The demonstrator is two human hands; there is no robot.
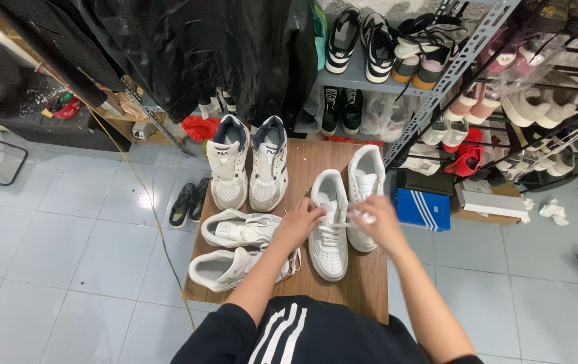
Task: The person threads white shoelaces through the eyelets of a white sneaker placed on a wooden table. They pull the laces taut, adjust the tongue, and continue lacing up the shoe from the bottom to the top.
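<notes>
A pair of plain white sneakers stands on a small wooden table (372, 283). My left hand (298, 224) grips the lace of the nearer white sneaker (328, 253) at its tongue. My right hand (378, 222) pinches the other end of that white lace (351, 223), pulled sideways over the second white sneaker (366, 178). Two cream sneakers (235, 230) lie on their sides at the table's left. A white and navy pair (248, 165) stands upright at the back left.
A metal rack (437, 81) with several shoes stands behind and to the right. Black plastic sheeting (188, 47) hangs at the back. A blue shoebox (422, 209) and white box (491, 202) sit on the floor at right. Dark shoes (189, 202) lie left of the table.
</notes>
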